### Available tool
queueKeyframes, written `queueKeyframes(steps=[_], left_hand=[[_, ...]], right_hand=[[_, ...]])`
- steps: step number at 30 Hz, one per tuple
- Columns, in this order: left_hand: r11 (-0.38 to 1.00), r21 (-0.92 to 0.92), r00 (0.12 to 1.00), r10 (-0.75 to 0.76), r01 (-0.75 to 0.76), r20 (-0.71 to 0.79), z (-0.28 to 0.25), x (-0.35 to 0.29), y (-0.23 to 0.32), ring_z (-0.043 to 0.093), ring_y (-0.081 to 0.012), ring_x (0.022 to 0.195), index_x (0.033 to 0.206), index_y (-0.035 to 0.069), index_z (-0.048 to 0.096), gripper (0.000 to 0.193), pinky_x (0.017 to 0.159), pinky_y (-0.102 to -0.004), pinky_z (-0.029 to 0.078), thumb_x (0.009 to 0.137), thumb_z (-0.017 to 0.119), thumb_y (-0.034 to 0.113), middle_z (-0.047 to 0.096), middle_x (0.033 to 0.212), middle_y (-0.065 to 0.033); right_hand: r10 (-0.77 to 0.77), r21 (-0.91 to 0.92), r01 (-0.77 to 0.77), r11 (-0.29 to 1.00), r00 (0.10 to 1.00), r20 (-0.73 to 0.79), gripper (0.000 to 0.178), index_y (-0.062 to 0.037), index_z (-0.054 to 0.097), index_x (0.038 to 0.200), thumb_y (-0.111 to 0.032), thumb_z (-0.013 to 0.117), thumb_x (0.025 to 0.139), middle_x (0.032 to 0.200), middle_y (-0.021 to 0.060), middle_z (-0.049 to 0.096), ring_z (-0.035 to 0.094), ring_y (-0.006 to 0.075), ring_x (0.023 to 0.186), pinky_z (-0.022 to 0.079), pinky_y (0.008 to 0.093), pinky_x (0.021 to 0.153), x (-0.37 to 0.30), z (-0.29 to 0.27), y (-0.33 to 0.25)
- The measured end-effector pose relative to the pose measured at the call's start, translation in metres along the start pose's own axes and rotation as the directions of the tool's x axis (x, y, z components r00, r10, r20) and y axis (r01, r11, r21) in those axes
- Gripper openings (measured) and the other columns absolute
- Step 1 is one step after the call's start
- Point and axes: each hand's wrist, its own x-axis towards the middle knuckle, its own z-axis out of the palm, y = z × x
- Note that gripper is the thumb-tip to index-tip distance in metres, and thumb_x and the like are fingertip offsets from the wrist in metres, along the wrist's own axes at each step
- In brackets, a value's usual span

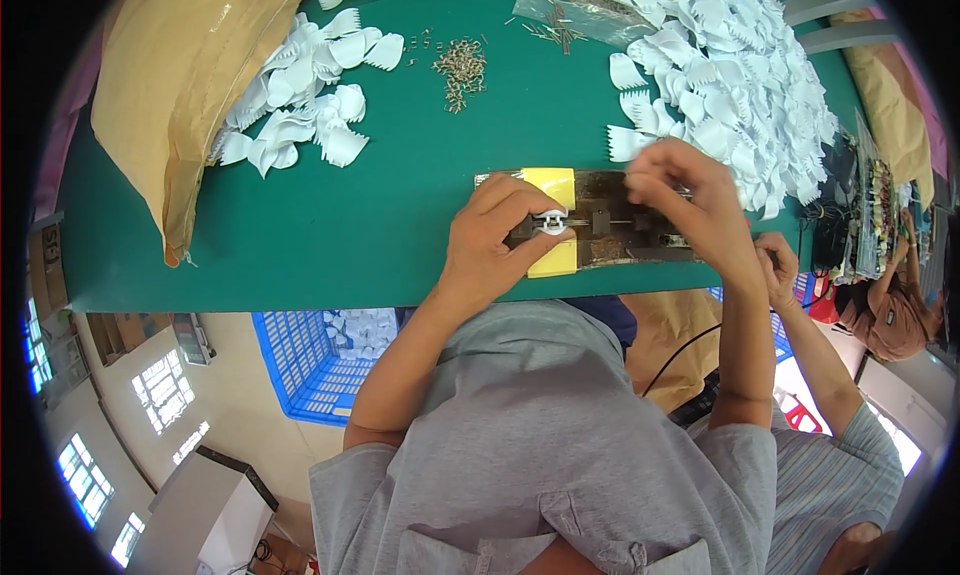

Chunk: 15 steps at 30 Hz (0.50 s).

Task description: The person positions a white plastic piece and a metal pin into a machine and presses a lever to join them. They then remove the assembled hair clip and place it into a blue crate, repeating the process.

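Note:
My left hand (492,237) pinches a small white plastic part (553,227) between thumb and forefinger. That part sits at the left portion of a dark metal jig (612,250), which has yellow tape (550,265) wrapped around it. Over the jig's right portion, my right hand (695,203) is closed, thumb against curled fingers. What those fingers hold, if anything, is too small to make out. A slim metal rod runs along the jig between the two hands.
White toothed plastic pieces lie in a big heap (715,85) at right and a smaller pile (345,105) at left, beside a brown sack (190,85). Small metal clips (460,73) lie between. A co-worker's hand (778,265) rests near the table edge at right. A blue basket (300,365) stands below.

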Motion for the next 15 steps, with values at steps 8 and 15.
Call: queueKeyframes(steps=[8, 15], left_hand=[[1.000, 0.004, 1.000, -0.005, 0.005, 0.030, -0.005, 0.005, 0.001, 0.066, -0.0218, 0.093, 0.098, 0.003, 0.075, 0.026, 0.087, -0.0344, 0.052, 0.077, 0.089, -0.001, 0.073, 0.098, -0.0075], [0.999, 0.023, 0.999, -0.039, 0.038, 0.038, -0.006, 0.004, 0.007, 0.066, -0.0232, 0.095, 0.098, 0.003, 0.074, 0.026, 0.086, -0.0342, 0.053, 0.077, 0.088, -0.001, 0.071, 0.099, -0.0086]], right_hand=[[-0.161, -0.280, 0.086, 0.956, 0.953, -0.256, 0.010, -0.0003, 0.073, 0.103, -0.004, 0.075, 0.094, 0.088, 0.0030, 0.073, 0.069, 0.0109, 0.082, 0.054, 0.0258, 0.077, -0.008, -0.009, -0.001], [-0.206, -0.514, 0.161, 0.842, 0.978, -0.030, 0.012, -0.0044, 0.072, 0.097, -0.010, 0.074, 0.087, 0.087, 0.0089, 0.073, 0.072, 0.0245, 0.083, 0.056, 0.0376, 0.073, 0.082, -0.010, 0.015]])
